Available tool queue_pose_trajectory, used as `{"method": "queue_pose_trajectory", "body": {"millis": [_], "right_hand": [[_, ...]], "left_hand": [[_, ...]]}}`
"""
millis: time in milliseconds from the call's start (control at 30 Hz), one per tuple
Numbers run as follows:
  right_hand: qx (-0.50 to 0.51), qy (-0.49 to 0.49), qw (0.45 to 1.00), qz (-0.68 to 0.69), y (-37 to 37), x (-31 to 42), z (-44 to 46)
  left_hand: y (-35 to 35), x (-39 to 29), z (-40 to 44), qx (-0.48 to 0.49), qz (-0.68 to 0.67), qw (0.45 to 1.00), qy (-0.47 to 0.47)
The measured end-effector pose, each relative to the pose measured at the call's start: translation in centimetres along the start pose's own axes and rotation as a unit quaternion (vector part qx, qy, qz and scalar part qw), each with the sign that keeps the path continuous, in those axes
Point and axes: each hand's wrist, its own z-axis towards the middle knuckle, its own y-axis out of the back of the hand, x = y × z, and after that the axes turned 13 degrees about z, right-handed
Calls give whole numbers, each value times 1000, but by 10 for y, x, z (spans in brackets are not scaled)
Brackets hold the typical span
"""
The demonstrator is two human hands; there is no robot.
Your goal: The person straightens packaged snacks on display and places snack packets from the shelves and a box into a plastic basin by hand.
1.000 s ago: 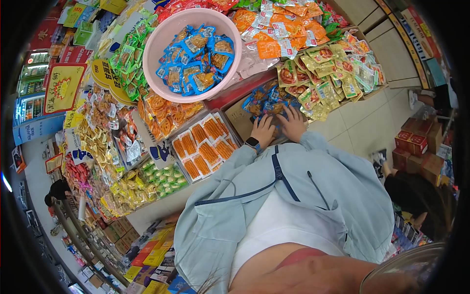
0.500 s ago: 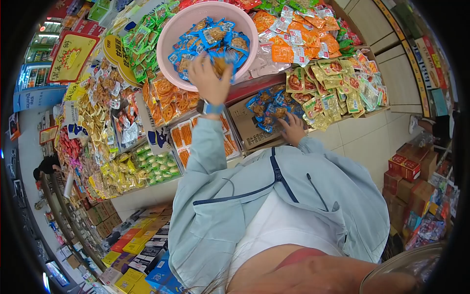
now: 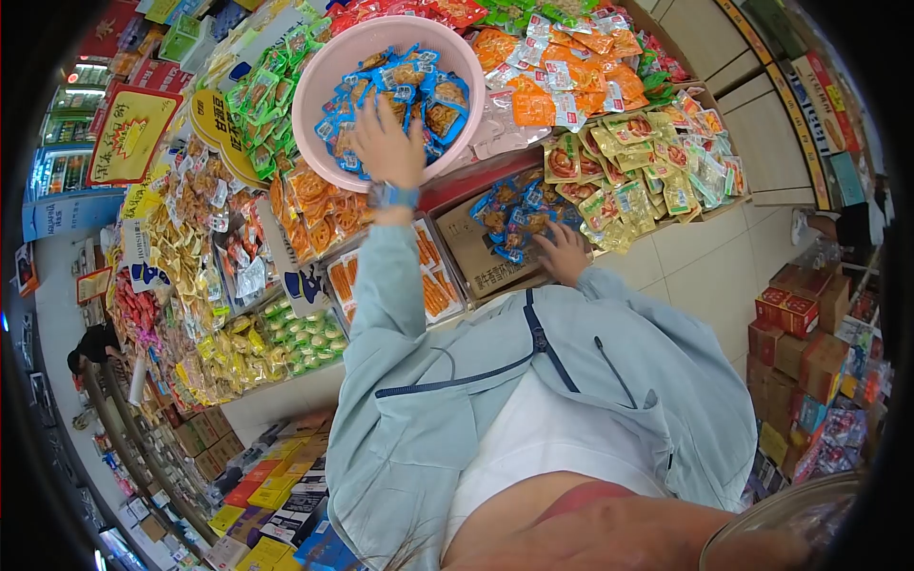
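Grip of the left hand [image 3: 392, 152] stands apart, its fingers spread over the blue packets [image 3: 443, 112] heaped in the pink basin [image 3: 312, 81]. Whether any fingertip touches a packet cannot be told. On that wrist is a watch [image 3: 392, 196] with a blue band. The right hand [image 3: 566, 255] is nearer and to the right, its fingers bent on a smaller pile of blue bags [image 3: 514, 214] at the right end of a brown carton [image 3: 484, 255]; whether it pinches one cannot be told. Both sleeves are pale blue.

Just left of the carton lies a tray of orange strips [image 3: 436, 290]. Gold packets [image 3: 630, 202] lie to the right of the carton, near the right hand. Farther off, to the right of the basin, are orange packets [image 3: 571, 71] with white labels. Green packets [image 3: 265, 107] lie to the left of the basin, beside a round-topped yellow sign [image 3: 221, 138]. Floor tiles [image 3: 705, 262] show to the right.
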Motion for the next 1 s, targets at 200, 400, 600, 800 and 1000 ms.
{"method": "queue_pose_trajectory", "body": {"millis": [200,400,600,800,1000], "right_hand": [[-19,11,1000,-20,-6,-3,2],[-1,-11,1000,-22,-2,1,1],[4,-7,1000,-19,-1,3,2],[12,3,1000,-21,-4,-2,2],[23,-5,999,-24,1,4,2]], "left_hand": [[21,-104,-142,210,-256,919,-214],[-12,-92,-231,384,-130,898,-171],[-20,-94,-244,434,-146,879,-134],[-17,-68,-261,451,-291,843,13],[56,-32,-172,256,-391,881,66]]}}
